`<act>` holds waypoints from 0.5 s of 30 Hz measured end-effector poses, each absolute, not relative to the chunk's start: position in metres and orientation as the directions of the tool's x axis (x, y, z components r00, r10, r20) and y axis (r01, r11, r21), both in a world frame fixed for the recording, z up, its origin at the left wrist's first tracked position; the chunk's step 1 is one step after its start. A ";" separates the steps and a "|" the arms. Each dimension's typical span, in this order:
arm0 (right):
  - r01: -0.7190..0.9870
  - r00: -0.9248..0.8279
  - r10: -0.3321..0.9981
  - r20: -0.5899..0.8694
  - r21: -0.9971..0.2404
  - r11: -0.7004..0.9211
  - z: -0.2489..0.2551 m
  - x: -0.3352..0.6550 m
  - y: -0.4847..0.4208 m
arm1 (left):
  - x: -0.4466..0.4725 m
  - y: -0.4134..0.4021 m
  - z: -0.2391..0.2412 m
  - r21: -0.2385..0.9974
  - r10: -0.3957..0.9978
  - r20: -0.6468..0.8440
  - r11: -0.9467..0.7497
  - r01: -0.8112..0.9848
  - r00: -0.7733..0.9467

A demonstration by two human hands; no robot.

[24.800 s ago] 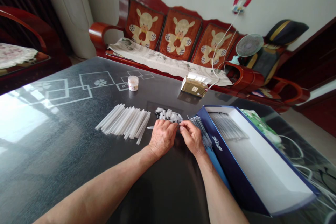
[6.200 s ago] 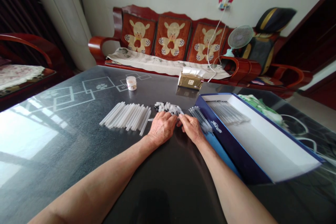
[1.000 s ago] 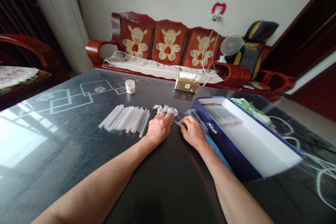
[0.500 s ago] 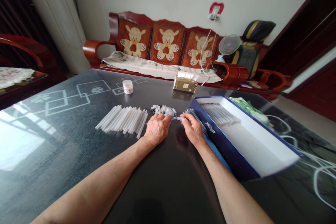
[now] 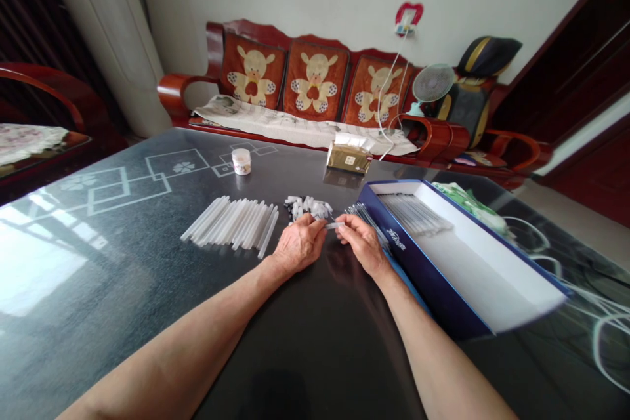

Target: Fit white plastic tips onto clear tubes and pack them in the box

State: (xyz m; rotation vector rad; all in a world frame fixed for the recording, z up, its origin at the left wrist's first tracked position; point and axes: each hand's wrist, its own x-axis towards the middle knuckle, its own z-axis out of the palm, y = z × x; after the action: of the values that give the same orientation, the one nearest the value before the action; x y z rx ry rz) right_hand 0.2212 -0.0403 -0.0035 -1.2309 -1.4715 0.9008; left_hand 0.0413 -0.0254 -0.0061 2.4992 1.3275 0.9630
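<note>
My left hand and my right hand meet over the dark glass table, both pinching one thin clear tube between their fingertips. Just beyond them lies a small heap of white and black caps. To the left a row of white translucent tubes lies side by side. Beside my right hand is a bundle of thin refills, next to an open blue box with more thin pieces at its far end.
A small white jar and a gold packet stand further back on the table. Green material lies behind the box. A red wooden sofa with bear cushions and a small fan stand behind.
Both hands have lifted slightly from the caps heap and now hold the thin tube between them; the view shifted a little.
</note>
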 end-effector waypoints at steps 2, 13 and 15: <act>0.207 -0.035 0.980 0.198 -0.958 0.201 -0.002 0.221 -0.041 | 0.042 -0.027 -0.005 0.433 0.780 0.464 -0.612 0.662 0.419; 0.172 -0.040 0.991 0.131 -0.976 0.136 -0.002 0.216 -0.040 | 0.043 -0.027 -0.004 0.467 0.744 0.472 -0.666 0.582 0.473; 0.244 -0.030 0.987 0.155 -0.957 0.158 -0.002 0.216 -0.040 | 0.043 -0.027 -0.005 0.466 0.745 0.472 -0.665 0.584 0.472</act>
State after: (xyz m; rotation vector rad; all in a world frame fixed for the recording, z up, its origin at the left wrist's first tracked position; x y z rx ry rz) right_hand 0.2160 -0.0404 -0.0019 -1.2608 -1.4674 0.9700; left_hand 0.0432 -0.0270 -0.0046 2.4805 1.1426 0.9739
